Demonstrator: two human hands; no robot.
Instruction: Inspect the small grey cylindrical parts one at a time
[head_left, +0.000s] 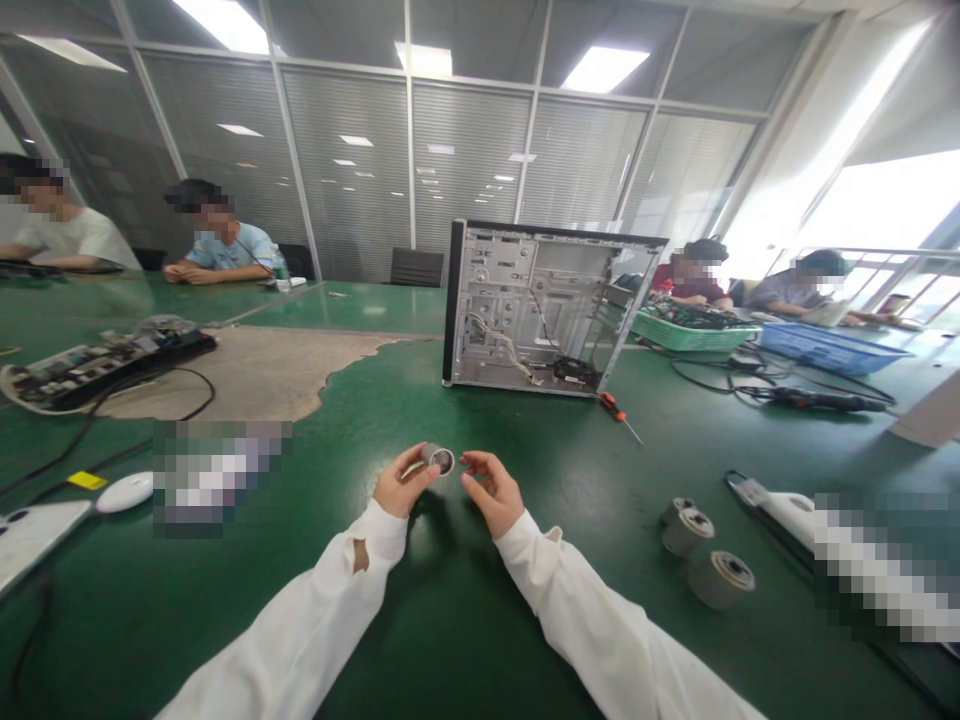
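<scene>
My left hand (401, 483) is closed round a small grey metal cylinder (441, 460), gripped between thumb and fingers just above the green table. The cylinder's round end, pale-rimmed with a darker inside, faces right and toward me. Just right of it is my right hand (493, 490), thumb and forefinger apart, with nothing visible between them. Similar grey cylinders stand on the table to the right: one nearer (721, 580), one behind it (687, 532), and a smaller piece (677, 510) partly hidden.
An open computer case (540, 300) stands ahead, with an orange-handled screwdriver (619, 415) by its corner. Green (697, 335) and blue baskets (832, 347) and cables lie right. A circuit-board assembly (105, 365) and white mouse (126, 492) lie left. Several people sit across the table.
</scene>
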